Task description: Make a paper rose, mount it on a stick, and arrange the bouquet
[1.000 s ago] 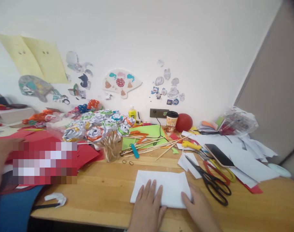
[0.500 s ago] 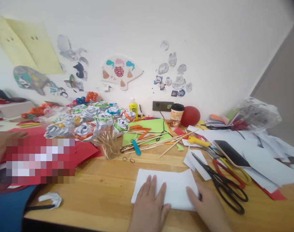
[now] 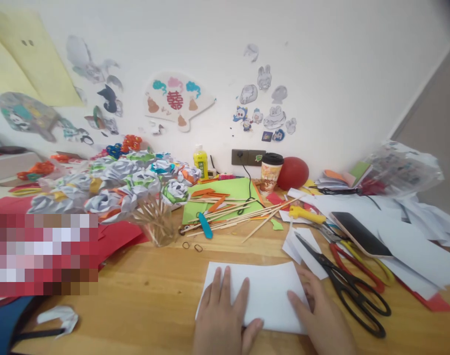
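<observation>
A folded white sheet of paper lies near the front edge of the wooden table. My left hand rests flat on its left part, fingers stretched out and slightly apart. My right hand lies flat on the sheet's right end, thumb on the paper, fingers extended along its right edge. Neither hand holds anything. Black scissors lie just right of my right hand.
A jar of sticks with paper roses stands at left, with red paper beside it. Behind lie green card, wooden skewers, a glue bottle, a coffee cup, a red ball, red-and-yellow scissors, a phone and white sheets.
The view has swung a little to the right and down. My hands have stayed flat on the white sheet, the right one sliding slightly along its right end.
</observation>
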Demonstrator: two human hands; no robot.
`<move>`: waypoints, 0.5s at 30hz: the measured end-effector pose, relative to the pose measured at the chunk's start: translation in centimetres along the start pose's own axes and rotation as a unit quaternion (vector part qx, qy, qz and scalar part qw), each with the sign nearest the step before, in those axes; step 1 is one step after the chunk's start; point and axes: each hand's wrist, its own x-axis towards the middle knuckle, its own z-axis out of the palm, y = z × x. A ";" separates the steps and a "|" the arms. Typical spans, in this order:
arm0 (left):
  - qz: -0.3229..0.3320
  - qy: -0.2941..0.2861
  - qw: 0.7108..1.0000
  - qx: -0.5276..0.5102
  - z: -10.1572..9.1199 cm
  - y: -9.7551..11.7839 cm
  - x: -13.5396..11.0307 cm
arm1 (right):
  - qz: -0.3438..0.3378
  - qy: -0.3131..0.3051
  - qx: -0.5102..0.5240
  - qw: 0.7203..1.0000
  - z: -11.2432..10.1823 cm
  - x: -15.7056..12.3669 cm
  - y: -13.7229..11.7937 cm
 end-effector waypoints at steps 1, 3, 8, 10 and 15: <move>0.000 0.002 1.000 0.000 0.0 0.0 0.0 | 0.003 0.000 -0.015 1.000 0.1 0.0 -0.1; -0.001 0.002 1.000 0.001 0.0 -0.1 0.0 | 0.011 -0.009 -0.050 0.999 0.1 0.0 -0.4; 0.016 -0.028 0.999 0.020 -0.2 -0.5 -0.3 | 0.029 -0.063 -0.151 0.986 -0.1 0.1 -1.5; 0.023 -0.034 0.999 0.020 -0.3 -0.6 -0.4 | 0.015 -0.050 -0.192 0.980 -0.1 -0.2 -1.9; 0.018 -0.040 0.999 0.007 0.0 -0.5 -0.6 | -0.032 -0.058 -0.298 0.952 0.0 -0.7 -2.9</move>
